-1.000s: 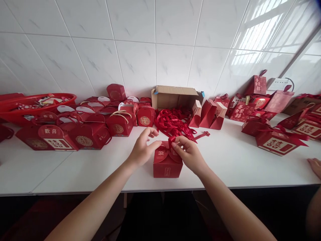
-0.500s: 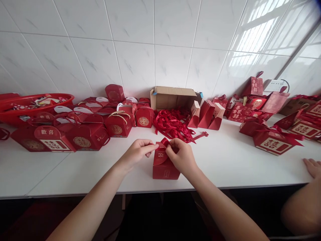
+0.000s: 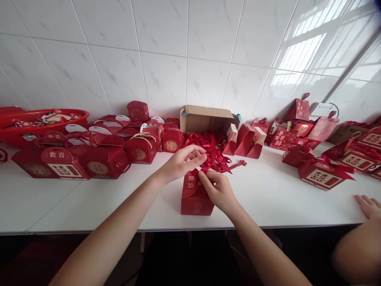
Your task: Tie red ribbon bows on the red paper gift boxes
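A small red gift box [image 3: 197, 204] with gold characters on its flap stands upright near the table's front edge. At its top, my right hand [image 3: 218, 188] pinches a red ribbon [image 3: 195, 172] between thumb and fingertips. Just above the box, to the left, is my left hand [image 3: 186, 161], its thumb and fingers closed around a strip of the same red ribbon. The exact grip of the left fingertips blends into the ribbon pile behind. Part of the box's top is hidden by my right hand.
A heap of red ribbons [image 3: 222, 159] spills from an open cardboard carton [image 3: 205, 113]. Several red gift boxes [image 3: 102, 163] stand at left beside a red basin [image 3: 18, 137]. More boxes [image 3: 321, 176] are at right. Another person's hand [image 3: 367, 205] rests on the table's right edge.
My left hand has risen up and right from the box's top to above it. My right hand stays at the ribbon, slightly lower. The view has shifted slightly.
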Demonstrator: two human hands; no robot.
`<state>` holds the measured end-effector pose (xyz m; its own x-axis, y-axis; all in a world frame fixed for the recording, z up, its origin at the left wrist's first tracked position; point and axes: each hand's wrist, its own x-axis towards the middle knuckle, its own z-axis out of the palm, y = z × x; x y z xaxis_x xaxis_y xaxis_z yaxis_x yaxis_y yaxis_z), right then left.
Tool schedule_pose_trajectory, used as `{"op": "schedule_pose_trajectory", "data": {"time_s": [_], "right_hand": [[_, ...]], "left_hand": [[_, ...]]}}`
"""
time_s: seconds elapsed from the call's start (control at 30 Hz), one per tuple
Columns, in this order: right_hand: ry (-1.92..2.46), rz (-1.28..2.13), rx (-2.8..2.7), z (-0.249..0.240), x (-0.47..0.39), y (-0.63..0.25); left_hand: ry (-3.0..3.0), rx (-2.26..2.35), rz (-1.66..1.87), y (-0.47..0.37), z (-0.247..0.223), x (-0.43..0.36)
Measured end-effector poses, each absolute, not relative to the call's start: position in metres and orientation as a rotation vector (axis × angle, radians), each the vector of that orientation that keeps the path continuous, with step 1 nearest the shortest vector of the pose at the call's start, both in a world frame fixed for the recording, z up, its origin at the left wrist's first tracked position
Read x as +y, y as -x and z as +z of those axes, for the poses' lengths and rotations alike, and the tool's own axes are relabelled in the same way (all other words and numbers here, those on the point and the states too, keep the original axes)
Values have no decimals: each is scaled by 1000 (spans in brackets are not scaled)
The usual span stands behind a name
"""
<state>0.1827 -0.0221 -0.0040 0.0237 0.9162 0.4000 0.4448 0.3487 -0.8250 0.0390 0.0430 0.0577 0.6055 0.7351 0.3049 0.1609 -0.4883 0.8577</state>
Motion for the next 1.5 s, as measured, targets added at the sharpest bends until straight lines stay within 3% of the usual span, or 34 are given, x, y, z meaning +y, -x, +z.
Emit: {"op": "schedule_pose_trajectory", "data": {"time_s": [0.4,0.8,1.07,1.27,1.5], "right_hand": [[1173,649,-1303,-6,-21,-182],[1255,386,-1531,-10,-25,-190],[1157,893,-1458,-12,-24,-190],[1150,767,-1315,-22,-23,-179],[1214,729,-1319,-14,-32,-180]], "left_hand": [[-1900,854,1000,-29,15,21],[-1920,914,1229,-38,4,18],[-1878,871,1187,-41,0,22],[-1868,892,1291,-44,-1,26],[-2056,889,1106,-29,1,17]]}}
